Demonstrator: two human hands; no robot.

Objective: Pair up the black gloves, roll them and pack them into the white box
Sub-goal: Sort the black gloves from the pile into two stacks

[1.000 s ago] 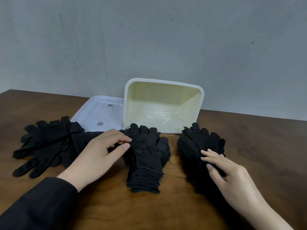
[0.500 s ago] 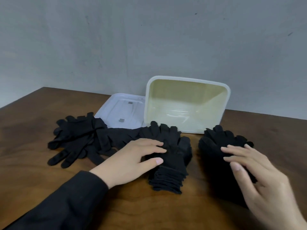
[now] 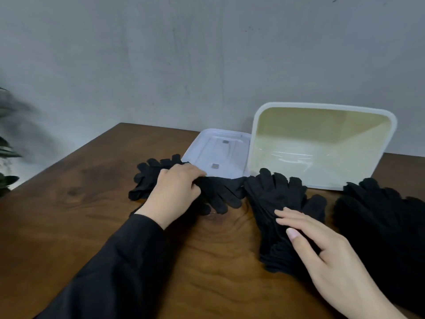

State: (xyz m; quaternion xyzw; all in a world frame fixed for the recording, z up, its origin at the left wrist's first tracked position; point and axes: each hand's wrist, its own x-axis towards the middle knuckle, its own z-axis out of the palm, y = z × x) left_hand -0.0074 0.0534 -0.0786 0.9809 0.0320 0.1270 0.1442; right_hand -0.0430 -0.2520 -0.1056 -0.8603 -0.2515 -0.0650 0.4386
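Three heaps of black gloves lie on the wooden table. My left hand [image 3: 176,192] presses down on the loose left heap [image 3: 220,194], fingers curled into the fabric. A neat middle stack [image 3: 276,203] has my right hand [image 3: 322,252] resting flat on it with fingers spread. The third stack [image 3: 379,217] sits at the far right, untouched. Behind them the white box [image 3: 322,107] stands tipped on its side, its cream inside facing me and holding nothing.
The box's white lid [image 3: 220,153] lies flat left of the box, just behind the left heap. A grey wall rises close behind the table [image 3: 69,226]. Blurred plant leaves [image 3: 7,153] show past the table's left edge.
The camera view swung left. My left hand moved from the middle stack to the left heap. My right hand shifted from the right stack onto the middle stack.
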